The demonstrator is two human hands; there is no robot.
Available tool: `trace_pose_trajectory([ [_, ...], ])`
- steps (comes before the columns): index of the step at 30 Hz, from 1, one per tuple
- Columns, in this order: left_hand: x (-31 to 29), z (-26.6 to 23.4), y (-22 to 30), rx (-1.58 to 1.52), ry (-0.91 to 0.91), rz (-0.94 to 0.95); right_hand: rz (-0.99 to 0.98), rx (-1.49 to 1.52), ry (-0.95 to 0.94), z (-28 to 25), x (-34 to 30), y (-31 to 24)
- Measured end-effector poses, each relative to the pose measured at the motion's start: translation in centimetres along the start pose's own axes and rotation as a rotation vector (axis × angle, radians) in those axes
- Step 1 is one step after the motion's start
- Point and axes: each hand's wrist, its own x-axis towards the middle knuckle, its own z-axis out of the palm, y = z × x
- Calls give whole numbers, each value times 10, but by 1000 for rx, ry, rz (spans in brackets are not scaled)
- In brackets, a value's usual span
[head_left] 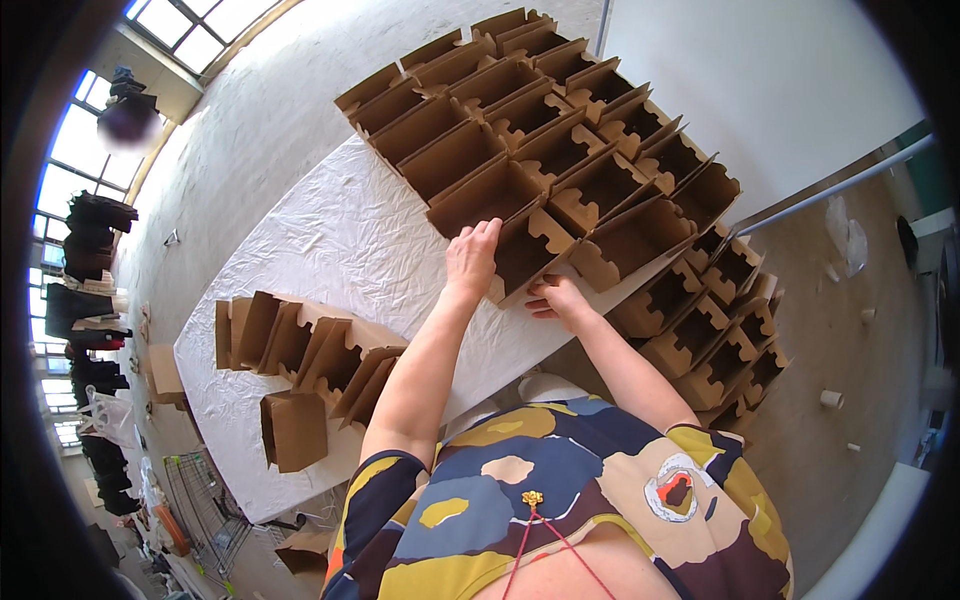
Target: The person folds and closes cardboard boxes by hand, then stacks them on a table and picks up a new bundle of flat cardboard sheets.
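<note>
An open-topped brown cardboard box (528,257) with a wavy cut edge stands at the near end of a large block of similar boxes. My left hand (473,262) is closed on its left edge, fingers over the top. At the box's near lower side, my right hand (557,300) has its fingers bent against the cardboard; part of that grip is hidden. The neighbouring box (635,240) lies just right of my right hand. Beneath them is a table with a wrinkled white cover (330,230).
A smaller group of folded cardboard boxes (310,345) sits on the table at left, with one box (295,430) nearer me. More boxes (715,320) are stacked beyond the table's right edge. A metal rail (835,185) and a white panel (750,90) stand at far right.
</note>
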Motion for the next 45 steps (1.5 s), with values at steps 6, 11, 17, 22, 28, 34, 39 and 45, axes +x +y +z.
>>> trace_pose_trajectory([
  [6, -50, -37, 3, -132, 230, 7, 1, -4, 21, -11, 23, 38],
  [11, -143, -83, -11, -176, 248, -42, 124, -218, -110, 3, 10, 64],
  [17, -279, -129, -56, -184, 423, -448, 108, -508, -453, 101, -35, 77],
  [22, -368, -124, -90, -152, 489, -687, 123, -581, -491, 174, -64, 70],
  [28, -431, -59, -135, -548, 474, -1016, 306, -517, -416, 210, -74, 63],
  [34, -416, -67, -124, -1123, -11, -1053, 305, -396, -444, 183, -67, 89],
  [39, -387, -65, -92, -1113, -279, -849, 267, -265, -241, 127, -94, 79],
  [45, -304, -41, -45, -1018, -445, -539, 149, -172, -2, 38, -128, 55],
])
